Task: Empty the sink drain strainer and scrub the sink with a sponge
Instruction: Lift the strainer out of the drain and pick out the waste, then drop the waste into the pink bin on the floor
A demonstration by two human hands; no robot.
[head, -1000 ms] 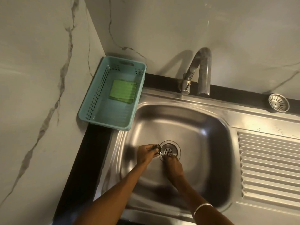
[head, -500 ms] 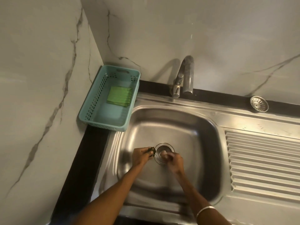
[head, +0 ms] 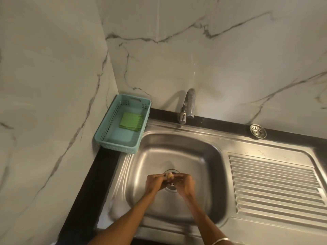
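Observation:
My two hands meet over the round drain at the bottom of the steel sink. My left hand pinches small dark and pale scraps of debris at its fingertips. With its fingers curled, my right hand holds the same clump from the other side. Motion blur hides the fingertips' detail. The metal strainer lies on the black ledge behind the drainboard. A green sponge lies in a teal basket left of the sink.
A chrome tap stands behind the basin. The ribbed drainboard spreads to the right. Marble walls close the corner at the left and back. A black counter strip runs along the sink's left side.
My right hand has come up off the drain with a pale scrap and met my left hand above it. The view has tilted up, so the hands sit lower in frame.

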